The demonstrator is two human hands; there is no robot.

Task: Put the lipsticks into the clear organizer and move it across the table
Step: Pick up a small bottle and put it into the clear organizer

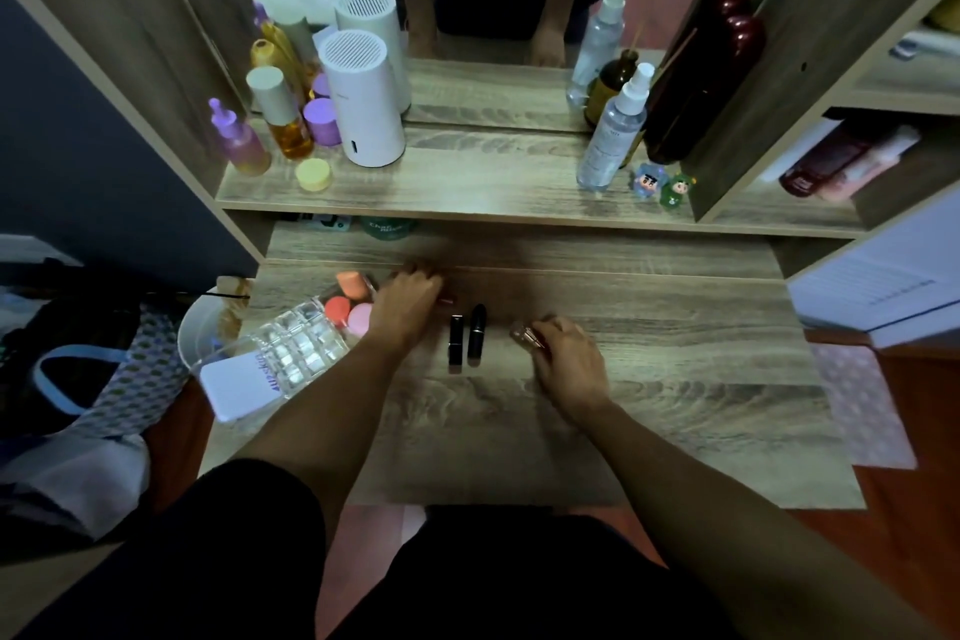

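Two black lipsticks (466, 335) lie side by side on the wooden table (675, 379), between my hands. My left hand (408, 299) is curled over a red lipstick (448, 299) whose tip shows at its right edge. My right hand (563, 353) grips a rose-gold lipstick (524, 335). The clear organizer (296, 346) stands at the table's left edge, left of my left hand, with orange and pink sponges (348, 309) in its far end and a white card (244, 379) at its near end.
A raised shelf (467, 192) behind holds a white cylinder (361, 104), purple and amber bottles (270, 130), a spray bottle (613, 130) and small figurines (665, 185). A mirror stands behind it. A white bin (200, 327) and bags sit left of the table.
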